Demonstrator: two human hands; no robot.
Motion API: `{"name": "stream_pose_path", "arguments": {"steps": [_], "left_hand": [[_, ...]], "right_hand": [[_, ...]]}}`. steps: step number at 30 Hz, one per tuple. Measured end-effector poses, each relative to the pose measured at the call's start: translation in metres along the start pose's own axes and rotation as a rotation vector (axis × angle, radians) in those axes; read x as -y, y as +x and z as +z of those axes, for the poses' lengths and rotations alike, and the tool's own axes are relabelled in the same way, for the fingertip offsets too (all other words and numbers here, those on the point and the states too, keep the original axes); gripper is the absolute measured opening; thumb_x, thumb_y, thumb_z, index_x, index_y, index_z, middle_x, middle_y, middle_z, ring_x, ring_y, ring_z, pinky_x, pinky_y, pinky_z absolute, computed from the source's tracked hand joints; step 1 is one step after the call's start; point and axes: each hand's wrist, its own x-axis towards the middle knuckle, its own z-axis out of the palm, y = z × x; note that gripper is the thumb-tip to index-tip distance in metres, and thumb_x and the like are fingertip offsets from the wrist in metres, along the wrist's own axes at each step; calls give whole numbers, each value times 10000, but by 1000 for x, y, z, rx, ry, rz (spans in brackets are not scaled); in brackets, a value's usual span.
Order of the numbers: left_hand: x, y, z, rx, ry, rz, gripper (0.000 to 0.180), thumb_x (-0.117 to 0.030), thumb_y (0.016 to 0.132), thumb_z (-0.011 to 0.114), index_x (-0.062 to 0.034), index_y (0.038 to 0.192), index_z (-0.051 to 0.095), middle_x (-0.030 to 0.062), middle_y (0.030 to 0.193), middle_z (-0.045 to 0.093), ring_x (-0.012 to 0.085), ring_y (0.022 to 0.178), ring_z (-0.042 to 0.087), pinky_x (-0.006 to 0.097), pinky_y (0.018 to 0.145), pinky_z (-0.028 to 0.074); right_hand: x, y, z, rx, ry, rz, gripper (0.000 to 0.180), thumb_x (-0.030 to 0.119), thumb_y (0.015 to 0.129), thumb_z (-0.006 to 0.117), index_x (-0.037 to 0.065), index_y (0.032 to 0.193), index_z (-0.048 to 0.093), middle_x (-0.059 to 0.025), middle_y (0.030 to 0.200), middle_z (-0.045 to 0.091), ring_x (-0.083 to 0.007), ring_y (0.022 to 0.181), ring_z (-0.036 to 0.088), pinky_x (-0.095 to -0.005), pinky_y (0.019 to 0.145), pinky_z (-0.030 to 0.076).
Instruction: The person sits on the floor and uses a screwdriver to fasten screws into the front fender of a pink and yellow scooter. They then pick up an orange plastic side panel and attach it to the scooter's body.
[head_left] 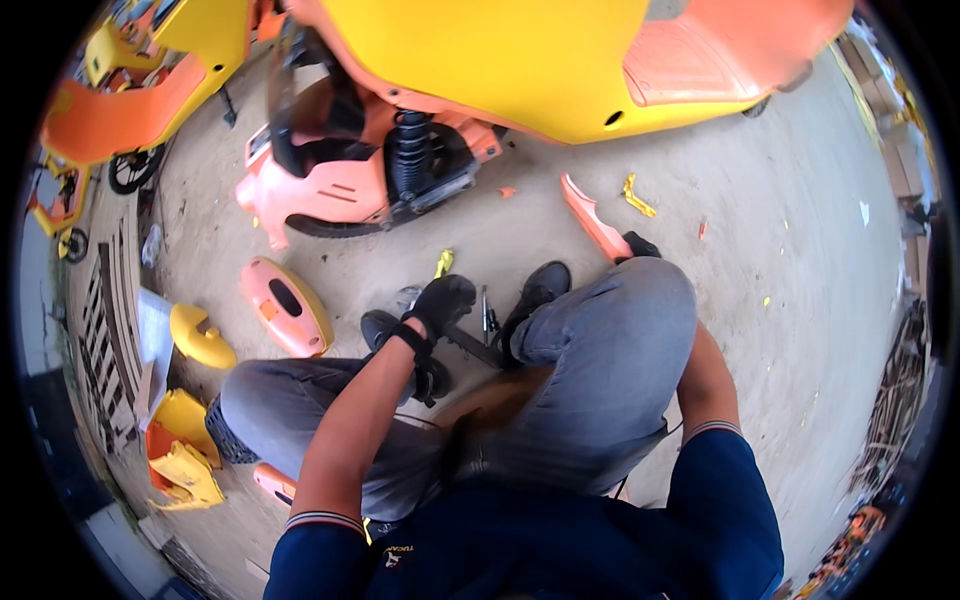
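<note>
My left hand (pixel 442 302), in a black glove with a strap at the wrist, is closed in front of my knees. A dark bar (pixel 474 347) runs from below it toward my right shoe; whether the hand grips it is hidden. Beyond my right knee, my right hand (pixel 640 245), also black-gloved, holds the near end of a long, curved pink plastic trim piece (pixel 590 215). The knee covers most of that hand. Between my shoes a slim metal tool (pixel 486 312) lies on the floor. A yellow plastic fragment (pixel 444 263) is just past my left hand.
Ahead stands a yellow and pink scooter (pixel 480 60), its wheel and black spring exposed. A pink oval cover (pixel 286 306), a yellow curved part (pixel 201 336) and broken yellow pieces (pixel 183 450) lie left. More scooters (pixel 130 105) stand far left; cartons (pixel 893 150) line the right.
</note>
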Motion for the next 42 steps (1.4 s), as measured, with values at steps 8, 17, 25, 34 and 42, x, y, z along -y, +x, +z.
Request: {"name": "stream_pose_path", "arguments": {"steps": [8,17,25,34,42], "left_hand": [[-92,-35,-1,-188,905,329,192,-219,846,569,-37,849,630,105,717,629,261,684,602,351,650,475],[-168,-91,9,-404,896,437,521,-288,778,675,-4,1183,508,195,1105,544,345,992,553,404,852,451],[-216,-117,-2,-376,720,892,662,-225,755,746,-51,1302,416,144,1171,550,288,1054,560,372,890,455],[-241,-161,-40,-81,35,419,288,-205,844,688,-7,1034,600,26,853,617,84,674,582,224,604,488],[-209,-158,-98,-253,-103,260,463,-437,879,601,-15,1067,622,33,903,588,108,781,586,268,560,533]], "right_hand": [[120,-41,-113,-78,-1076,-459,329,182,710,676,196,1037,639,-72,982,622,-294,947,572,-439,802,458],[321,-151,-143,100,-976,-622,334,70,692,686,86,1019,620,-99,974,619,-303,941,551,-388,829,446],[415,-206,-143,343,-636,-602,370,133,747,676,9,1085,587,-78,908,613,-144,806,557,-289,762,464],[462,-180,-115,460,-709,-753,424,340,788,639,19,1064,603,-83,939,620,-158,889,564,-298,795,442],[449,-124,-41,354,-409,-845,337,221,819,668,2,1065,596,-60,944,628,-113,864,561,-256,767,450]]}}
